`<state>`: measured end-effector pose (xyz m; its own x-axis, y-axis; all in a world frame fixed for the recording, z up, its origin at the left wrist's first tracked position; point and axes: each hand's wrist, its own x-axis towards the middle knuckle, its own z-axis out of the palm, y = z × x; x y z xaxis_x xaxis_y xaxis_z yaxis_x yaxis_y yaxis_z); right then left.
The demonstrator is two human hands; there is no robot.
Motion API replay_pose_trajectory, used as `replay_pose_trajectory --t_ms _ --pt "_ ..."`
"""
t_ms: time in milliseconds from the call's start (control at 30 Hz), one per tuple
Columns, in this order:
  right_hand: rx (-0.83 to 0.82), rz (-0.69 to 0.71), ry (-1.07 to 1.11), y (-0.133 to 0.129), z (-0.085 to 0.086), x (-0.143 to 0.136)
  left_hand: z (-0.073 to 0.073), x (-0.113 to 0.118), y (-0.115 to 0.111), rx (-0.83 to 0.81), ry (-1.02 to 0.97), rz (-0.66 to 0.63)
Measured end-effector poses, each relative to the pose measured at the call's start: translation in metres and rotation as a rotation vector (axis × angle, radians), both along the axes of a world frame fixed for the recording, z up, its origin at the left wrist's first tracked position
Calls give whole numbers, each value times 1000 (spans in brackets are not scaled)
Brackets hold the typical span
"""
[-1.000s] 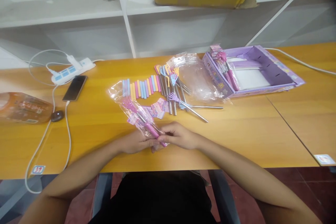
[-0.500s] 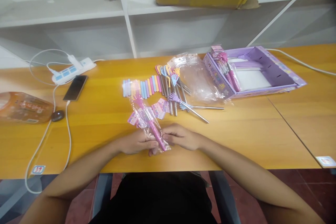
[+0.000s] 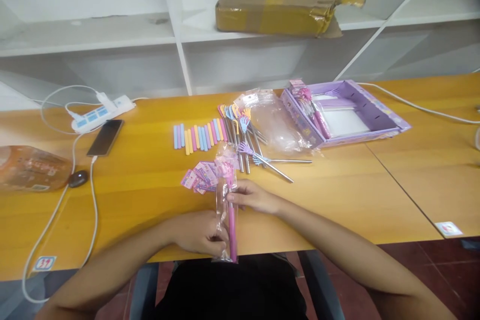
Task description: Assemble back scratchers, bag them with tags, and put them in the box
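Observation:
A pink back scratcher (image 3: 232, 225) in a clear plastic bag (image 3: 221, 210) stands nearly lengthwise before me at the table's front edge, its claw end pointing away. My right hand (image 3: 253, 196) pinches it from the right around the middle, below the claw. Lower down, my left hand (image 3: 204, 232) is closed on the bag's left side beside the pink handle; some fingertips are hidden. Just beyond lie printed cards (image 3: 202, 176) in a loose pile. Metal-shafted back scratchers (image 3: 245, 130) with coloured claws are heaped behind, next to a row of pastel handle tubes (image 3: 198, 137).
Clear bags (image 3: 268, 117) lie beside a purple display box (image 3: 375, 105) holding a packed pink scratcher. At left are a power strip (image 3: 103, 114), a phone (image 3: 105, 137), white cables and an orange package (image 3: 33, 167). A taped carton (image 3: 277, 10) sits on the shelf.
The bagged scratcher has turned from slanting to nearly straight and come closer to me. My right hand has shifted up along it, and my left hand has moved down toward the table edge.

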<state>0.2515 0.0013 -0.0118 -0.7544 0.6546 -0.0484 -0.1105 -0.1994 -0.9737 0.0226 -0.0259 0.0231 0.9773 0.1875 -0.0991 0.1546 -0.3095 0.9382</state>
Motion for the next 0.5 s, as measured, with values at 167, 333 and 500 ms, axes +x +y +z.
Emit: replay_pose_trajectory --t_ms 167,333,500 --pt "-39 41 -77 -2 4 2 12 -9 6 -42 90 30" --pt "-115 171 -143 -6 10 2 0 -26 27 -91 4 516" --pt "-168 357 -179 -12 19 -3 -24 -21 33 -229 -251 924"
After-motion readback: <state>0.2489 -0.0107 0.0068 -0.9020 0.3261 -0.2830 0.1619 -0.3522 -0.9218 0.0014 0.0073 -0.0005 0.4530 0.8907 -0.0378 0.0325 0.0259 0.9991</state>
